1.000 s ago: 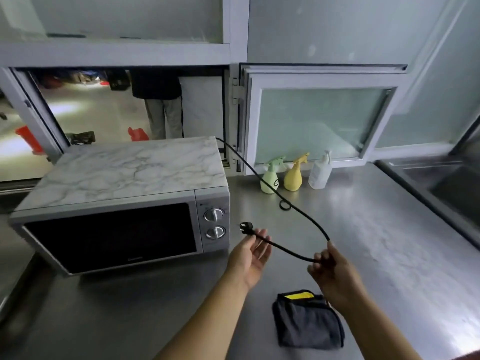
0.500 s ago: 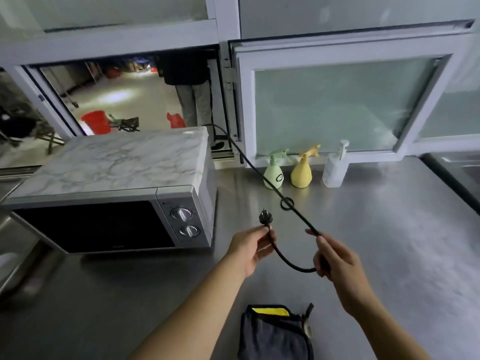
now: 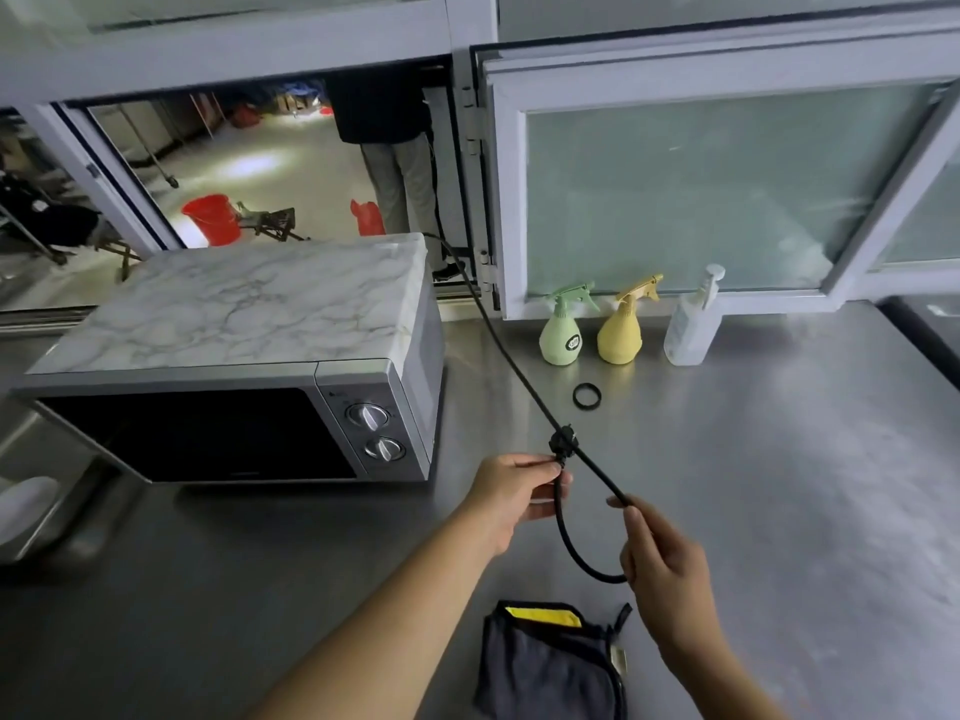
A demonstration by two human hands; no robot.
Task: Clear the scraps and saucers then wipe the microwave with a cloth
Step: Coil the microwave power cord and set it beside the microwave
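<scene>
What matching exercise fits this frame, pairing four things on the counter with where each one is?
Things:
1. plug
2. black ring
3. folded cloth
4. microwave

Places:
A. near edge of counter, below the hands
B. left of the counter, door closed
C. pinched at the left hand
D. flat on steel before the spray bottles

Pairs: 1-C, 2-D, 3-A, 4-B

Commercial kitchen: steel counter (image 3: 779,485), microwave (image 3: 234,356)
</scene>
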